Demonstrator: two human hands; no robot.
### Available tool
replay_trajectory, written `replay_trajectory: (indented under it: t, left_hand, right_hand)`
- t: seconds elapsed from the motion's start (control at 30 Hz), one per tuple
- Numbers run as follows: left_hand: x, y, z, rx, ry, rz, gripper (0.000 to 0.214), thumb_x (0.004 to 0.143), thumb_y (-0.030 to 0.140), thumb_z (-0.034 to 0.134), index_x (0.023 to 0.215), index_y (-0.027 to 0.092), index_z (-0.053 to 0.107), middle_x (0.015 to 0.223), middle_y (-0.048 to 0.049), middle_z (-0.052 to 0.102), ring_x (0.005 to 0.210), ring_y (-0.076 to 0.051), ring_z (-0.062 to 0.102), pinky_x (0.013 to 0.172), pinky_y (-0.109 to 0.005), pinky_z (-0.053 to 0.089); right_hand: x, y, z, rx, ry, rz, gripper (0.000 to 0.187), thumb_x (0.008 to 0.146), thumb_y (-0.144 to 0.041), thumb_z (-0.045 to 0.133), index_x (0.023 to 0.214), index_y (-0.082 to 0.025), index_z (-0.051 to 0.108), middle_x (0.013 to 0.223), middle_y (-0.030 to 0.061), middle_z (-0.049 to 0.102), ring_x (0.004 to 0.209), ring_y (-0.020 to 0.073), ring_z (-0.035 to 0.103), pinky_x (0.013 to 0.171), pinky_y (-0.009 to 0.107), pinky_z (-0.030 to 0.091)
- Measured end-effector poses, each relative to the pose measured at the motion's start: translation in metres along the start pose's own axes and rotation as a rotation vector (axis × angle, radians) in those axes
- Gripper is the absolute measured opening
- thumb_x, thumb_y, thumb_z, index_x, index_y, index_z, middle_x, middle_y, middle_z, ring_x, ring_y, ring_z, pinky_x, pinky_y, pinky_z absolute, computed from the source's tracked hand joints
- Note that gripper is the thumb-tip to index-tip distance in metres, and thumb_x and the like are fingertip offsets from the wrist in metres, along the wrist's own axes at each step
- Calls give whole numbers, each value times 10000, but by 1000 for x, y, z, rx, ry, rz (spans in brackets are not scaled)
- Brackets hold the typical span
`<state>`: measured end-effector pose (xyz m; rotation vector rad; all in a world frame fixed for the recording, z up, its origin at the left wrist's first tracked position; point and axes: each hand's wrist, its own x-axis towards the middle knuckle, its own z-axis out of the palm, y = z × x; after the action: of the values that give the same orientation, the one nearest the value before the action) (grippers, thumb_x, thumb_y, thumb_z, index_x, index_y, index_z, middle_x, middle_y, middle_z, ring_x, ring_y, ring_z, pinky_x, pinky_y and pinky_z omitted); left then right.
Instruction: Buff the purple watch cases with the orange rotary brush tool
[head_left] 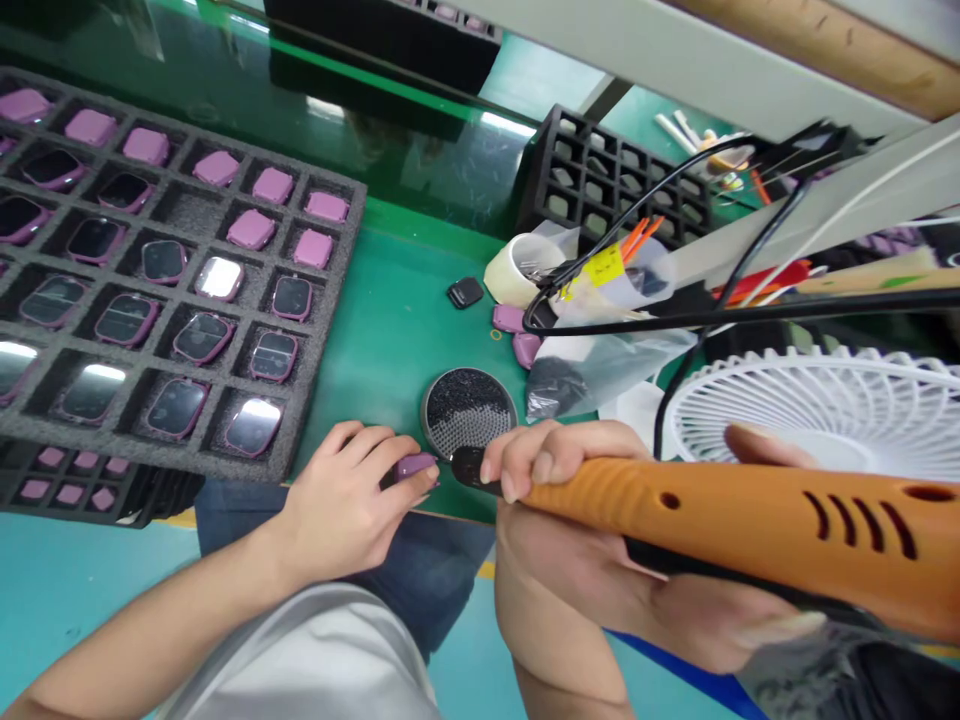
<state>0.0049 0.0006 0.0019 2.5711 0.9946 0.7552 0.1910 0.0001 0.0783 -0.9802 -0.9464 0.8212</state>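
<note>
My left hand pinches a small purple watch case at the front edge of the green mat. My right hand is closed around the front of a long orange power tool with vent slots. The tool's dark rounded tip points left, close to the watch case; a small gap shows between them. Just behind lies a round dish, black at the back and silvery-dotted in front. Below the tool is another hand with a grey sleeve; whose it is cannot be made out.
A grey foam tray of purple watches fills the left side. At right are a white fan guard, black cables, a plastic bag and a white cup. A black compartment tray stands behind, below a shelf frame.
</note>
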Motion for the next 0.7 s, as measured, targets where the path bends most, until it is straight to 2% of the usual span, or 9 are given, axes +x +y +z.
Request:
replay_trajectory:
  t: [0.1,0.33,0.43,0.57,0.63,0.7]
  left_hand:
    - [0,0,1,-6,0,-6,268,1058,212,664,1303,267,758,1314,-85,760,1175,-285,672,984,-497,485]
    - [0,-1,1,-8,8,-8,260,1046,215,680,1288,262,761,1304,-79,754,1166,-291,664,982,-502,482]
    - [0,-1,1,-11,12,-9,263,1036,213,692,1286,258,762,1300,-79,755,1163,-291,661,985,-501,482]
    - [0,0,0,-17,19,-11,266,1030,211,698,1283,256,766,1290,-78,760,1161,-291,660,993,-499,480]
    - [0,0,0,-20,22,-11,265,1033,214,696,1285,255,767,1285,-76,763,1158,-287,660,993,-494,482]
    - [1,0,1,-21,26,-9,265,1033,214,697,1286,250,766,1279,-76,763,1154,-285,660,992,-491,483]
  right_hand:
    - [0,8,3,79,-25,-52,513,939,-804,648,1336,-487,582,871,-57,694,575,209,583,553,401,547]
    - [-1,11,5,74,-18,-90,471,954,-760,668,1319,-465,625,855,-34,678,556,200,573,531,392,535]
    - [-1,5,5,-37,-10,-36,467,927,-794,685,1183,-404,663,805,-25,638,563,206,583,548,401,541]
    - [-1,0,8,-90,-8,34,565,875,-855,695,953,-296,656,742,-14,592,564,209,594,552,410,537]
    - [-1,0,9,-70,-8,28,540,884,-825,712,986,-299,646,745,-18,602,563,210,593,548,412,537]
    - [-1,1,7,-41,-9,-6,511,912,-795,701,1113,-332,628,773,-27,617,569,209,593,560,413,543]
